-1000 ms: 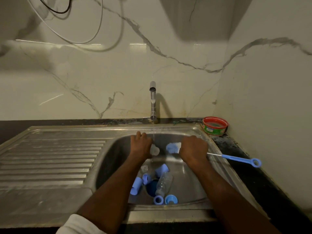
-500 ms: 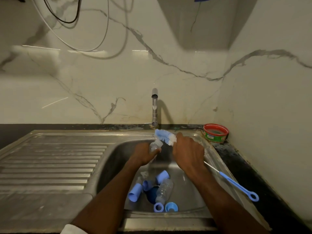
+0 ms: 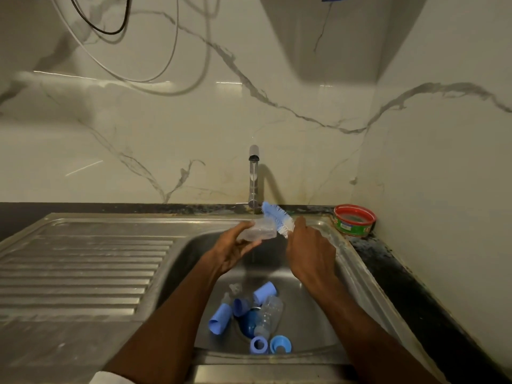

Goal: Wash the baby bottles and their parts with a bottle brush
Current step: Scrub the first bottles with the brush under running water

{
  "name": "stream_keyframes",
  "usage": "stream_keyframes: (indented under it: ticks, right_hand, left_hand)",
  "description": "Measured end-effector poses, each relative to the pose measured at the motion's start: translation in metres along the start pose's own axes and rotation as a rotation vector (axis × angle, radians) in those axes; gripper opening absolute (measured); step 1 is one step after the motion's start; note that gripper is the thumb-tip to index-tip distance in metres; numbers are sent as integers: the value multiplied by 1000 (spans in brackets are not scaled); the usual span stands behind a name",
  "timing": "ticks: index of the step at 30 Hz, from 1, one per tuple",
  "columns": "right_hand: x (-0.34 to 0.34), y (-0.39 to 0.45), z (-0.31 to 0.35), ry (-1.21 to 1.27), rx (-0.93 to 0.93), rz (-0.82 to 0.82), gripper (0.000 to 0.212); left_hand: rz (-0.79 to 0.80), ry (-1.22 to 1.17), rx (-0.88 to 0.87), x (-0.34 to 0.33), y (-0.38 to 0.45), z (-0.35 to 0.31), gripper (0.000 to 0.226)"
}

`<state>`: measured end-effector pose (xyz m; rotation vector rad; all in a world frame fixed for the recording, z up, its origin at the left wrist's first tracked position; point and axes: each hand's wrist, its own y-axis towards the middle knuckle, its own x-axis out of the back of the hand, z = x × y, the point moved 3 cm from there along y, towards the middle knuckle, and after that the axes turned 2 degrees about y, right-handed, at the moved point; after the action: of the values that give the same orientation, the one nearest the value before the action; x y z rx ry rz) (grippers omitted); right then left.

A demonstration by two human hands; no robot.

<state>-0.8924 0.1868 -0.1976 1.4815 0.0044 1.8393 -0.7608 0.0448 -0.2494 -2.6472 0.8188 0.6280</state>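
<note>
Bottle (image 3: 260,230) being held over the sink (image 3: 343,253), brush (image 3: 277,217) at its mouth.

The left hand (image 3: 232,249) is gripping the clear bottle on its side above the basin; the right hand (image 3: 310,253) is closing round the brush, its blue-and-white bristles touching the bottle's open end. Below, a second bottle (image 3: 267,314) and blue parts (image 3: 220,318) are lying around the drain. A red tub (image 3: 354,219) is sitting in the corner.

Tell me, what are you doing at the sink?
A person is washing baby bottles. The left hand holds a clear bottle above the sink, and the right hand grips the blue bottle brush at its mouth. Another bottle and blue parts wait in the basin.
</note>
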Motion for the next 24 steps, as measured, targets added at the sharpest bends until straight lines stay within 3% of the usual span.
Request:
stream_keyframes:
  ticks: [5,9,12,16,20,24]
  right_hand:
    - [-15,7,2,22,-1,86,35]
    - [-24,16,4,3,-12,180,32]
    - [-23,18,2,4,35,148,37]
    - [-12,15,-1,8,67,23,35]
    - [-6,10,1,-3,91,0,32]
    - [-11,9,10,74,101,23,34]
  left_hand:
    - [187,307,13,-2,-1,7,57]
    - [-14,773,-97,8,3,7,51]
    - [-164,1044,-234,11,4,3,59]
    - [-218,1071,-370,9,6,-2,64]
    - [-250,1004,-385,12,9,-4,65]
    - [-153,1107,-447,4,8,5,70]
